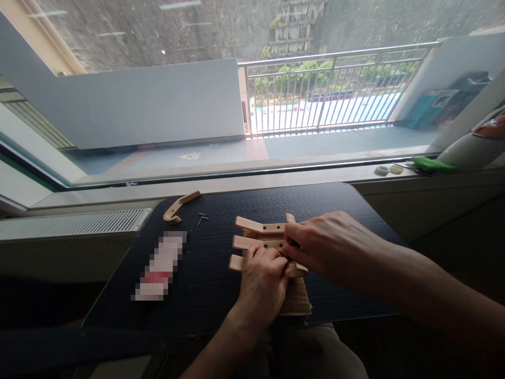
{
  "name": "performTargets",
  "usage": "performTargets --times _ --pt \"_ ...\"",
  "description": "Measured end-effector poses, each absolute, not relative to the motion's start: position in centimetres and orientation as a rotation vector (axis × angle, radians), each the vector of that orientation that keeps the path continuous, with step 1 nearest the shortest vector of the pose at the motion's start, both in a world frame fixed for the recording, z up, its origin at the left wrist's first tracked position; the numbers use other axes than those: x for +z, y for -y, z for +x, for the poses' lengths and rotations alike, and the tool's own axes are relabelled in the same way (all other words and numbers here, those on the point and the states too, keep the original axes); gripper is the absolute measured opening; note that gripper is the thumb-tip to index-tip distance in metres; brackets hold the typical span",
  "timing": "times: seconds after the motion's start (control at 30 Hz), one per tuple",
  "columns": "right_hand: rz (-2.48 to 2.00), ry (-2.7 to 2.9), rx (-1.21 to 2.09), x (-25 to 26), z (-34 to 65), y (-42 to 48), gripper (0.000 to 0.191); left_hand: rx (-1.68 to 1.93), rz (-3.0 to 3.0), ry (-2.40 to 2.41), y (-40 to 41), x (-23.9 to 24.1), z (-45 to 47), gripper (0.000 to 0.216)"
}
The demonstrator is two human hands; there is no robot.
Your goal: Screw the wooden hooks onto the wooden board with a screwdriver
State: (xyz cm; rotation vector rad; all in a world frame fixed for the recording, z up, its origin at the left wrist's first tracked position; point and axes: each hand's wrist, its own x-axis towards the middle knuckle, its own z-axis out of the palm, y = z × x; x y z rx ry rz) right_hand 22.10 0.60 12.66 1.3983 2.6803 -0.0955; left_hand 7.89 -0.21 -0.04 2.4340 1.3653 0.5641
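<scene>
Three pale wooden hooks point(249, 225) with dark holes or screw heads lie side by side across a rough wooden board point(298, 297). My left hand point(262, 281) is closed over the nearest hook, fingers curled and pressing it to the board. My right hand point(323, 239) is a fist above the hooks' right ends, closed round a dark tool point(293, 242). Only a bit of that tool shows, and its tip is hidden by my fingers. The two hands nearly touch.
The board rests on a black table point(209, 295). A loose wooden hook point(179, 207) and several screws point(202, 218) lie at the back left, near a blurred-out packet point(161, 266). Behind are a windowsill with tape rolls point(382, 170), a green cloth point(434, 165) and a radiator point(79, 222).
</scene>
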Motion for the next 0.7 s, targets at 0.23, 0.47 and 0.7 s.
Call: performTargets --times 0.23,0.47,0.7 --pt "1.458 -2.715 -0.197 13.07 22.82 0.16 0.004 0.628 2.435 -1.332 0.30 -0.30 7.72 0.011" --pt "1.388 -2.671 -0.160 12.52 22.14 -0.42 0.018 0.619 2.437 -1.346 0.37 -0.25 7.77 0.011" --pt "1.473 -2.666 -0.149 12.83 22.66 -0.08 0.010 0.613 2.443 -1.336 0.23 -0.36 7.76 0.011"
